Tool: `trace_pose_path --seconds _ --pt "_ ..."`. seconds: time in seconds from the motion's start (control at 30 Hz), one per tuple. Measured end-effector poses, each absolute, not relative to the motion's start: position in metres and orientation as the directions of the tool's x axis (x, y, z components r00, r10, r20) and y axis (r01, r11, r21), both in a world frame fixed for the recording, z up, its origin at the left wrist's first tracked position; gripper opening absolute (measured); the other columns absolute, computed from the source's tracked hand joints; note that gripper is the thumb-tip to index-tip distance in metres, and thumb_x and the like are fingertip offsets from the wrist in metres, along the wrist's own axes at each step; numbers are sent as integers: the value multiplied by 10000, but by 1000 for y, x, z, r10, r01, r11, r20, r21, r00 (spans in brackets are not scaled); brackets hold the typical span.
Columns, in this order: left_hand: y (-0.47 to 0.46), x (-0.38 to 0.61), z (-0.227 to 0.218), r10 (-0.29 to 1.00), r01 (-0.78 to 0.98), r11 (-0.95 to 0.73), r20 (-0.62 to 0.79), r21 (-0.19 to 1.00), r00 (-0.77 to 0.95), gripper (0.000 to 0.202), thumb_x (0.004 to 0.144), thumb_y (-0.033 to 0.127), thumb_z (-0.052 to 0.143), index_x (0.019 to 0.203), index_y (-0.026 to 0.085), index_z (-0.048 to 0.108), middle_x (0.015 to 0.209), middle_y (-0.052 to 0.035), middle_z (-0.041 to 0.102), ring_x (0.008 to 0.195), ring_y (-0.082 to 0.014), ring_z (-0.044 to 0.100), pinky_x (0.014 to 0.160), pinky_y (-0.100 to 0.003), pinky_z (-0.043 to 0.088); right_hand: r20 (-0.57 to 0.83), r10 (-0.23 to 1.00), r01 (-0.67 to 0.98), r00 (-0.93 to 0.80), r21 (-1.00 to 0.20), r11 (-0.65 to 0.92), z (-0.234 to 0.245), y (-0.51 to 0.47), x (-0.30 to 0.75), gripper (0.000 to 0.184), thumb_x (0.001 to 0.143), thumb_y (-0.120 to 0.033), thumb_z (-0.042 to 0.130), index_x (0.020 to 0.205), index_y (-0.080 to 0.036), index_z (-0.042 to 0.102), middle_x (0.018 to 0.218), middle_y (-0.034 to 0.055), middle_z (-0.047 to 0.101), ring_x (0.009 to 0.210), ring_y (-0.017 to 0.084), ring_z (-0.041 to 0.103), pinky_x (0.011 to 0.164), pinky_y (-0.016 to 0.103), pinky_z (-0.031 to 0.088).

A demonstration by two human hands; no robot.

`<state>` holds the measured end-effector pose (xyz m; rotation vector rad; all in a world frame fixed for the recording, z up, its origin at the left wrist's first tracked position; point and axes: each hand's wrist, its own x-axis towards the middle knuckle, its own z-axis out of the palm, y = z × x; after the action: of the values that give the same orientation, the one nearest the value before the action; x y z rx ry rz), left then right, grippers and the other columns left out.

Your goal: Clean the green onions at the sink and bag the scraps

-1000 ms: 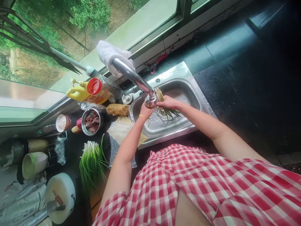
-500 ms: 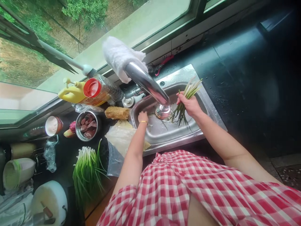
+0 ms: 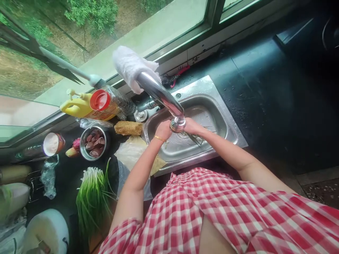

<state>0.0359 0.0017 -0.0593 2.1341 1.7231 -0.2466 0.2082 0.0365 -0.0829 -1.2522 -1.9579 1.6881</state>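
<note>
My right hand (image 3: 192,125) is in the sink under the faucet head, closed on a bunch of green onions; the dark green onion tops (image 3: 196,139) trail out below it. The white ends are hidden behind the faucet. Close by on the other side is my left hand (image 3: 163,130), with a gold bracelet at the wrist. Its fingers go out of sight behind the faucet head, so I cannot tell whether they touch the bunch. The chrome faucet (image 3: 159,92), wrapped in a white cloth (image 3: 127,63), hangs over the steel sink (image 3: 219,106).
A larger bunch of green onions (image 3: 92,197) lies on the left. Near it are a plastic bag (image 3: 132,151), a loofah (image 3: 128,128), a steel bowl (image 3: 105,143) of dark red chunks, a red-lidded jar (image 3: 100,100) and a yellow jug (image 3: 76,107). Dark countertop (image 3: 251,88) extends right.
My right hand has moved left with the green onions, from the sink's right side to beneath the faucet. My left hand has come up and right towards it. The view has shifted slightly.
</note>
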Motion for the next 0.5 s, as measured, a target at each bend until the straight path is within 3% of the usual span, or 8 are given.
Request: trace_pose_path --seconds 0.13,0.23,0.37,0.5 --pt "-8 57 -51 864 932 -308 -354 191 358 254 894 142 422 979 158 660 1042 -130 685 1045 -239 608 928 -345 449 -376 692 586 -616 -806 83 -71 35 226 146 787 -285 595 750 -157 656 714 36 637 746 192 572 655 249 355" --pt "-10 71 -46 870 927 -308 -331 215 366 220 867 144 457 958 137 657 1040 -150 680 1050 -252 606 936 -353 449 -384 668 563 -637 -824 64 -64 34 236 145 763 -273 604 683 -158 640 653 18 596 702 178 546 642 256 338" --pt "-6 72 -46 939 918 -29 -303 395 160 175 850 200 499 886 148 663 981 -126 688 995 -247 624 922 -350 459 -384 704 339 -598 -917 -211 -66 30 245 184 733 -319 622 668 -147 626 611 -11 563 656 148 504 653 268 369" --pt "-9 56 -52 933 814 318 -313 487 -177 245 886 266 442 917 164 663 913 -104 699 920 -255 647 849 -370 491 -379 736 -12 -561 -885 -466 -74 22 248 297 673 -434 718 661 -150 632 642 11 610 670 145 532 711 306 428"
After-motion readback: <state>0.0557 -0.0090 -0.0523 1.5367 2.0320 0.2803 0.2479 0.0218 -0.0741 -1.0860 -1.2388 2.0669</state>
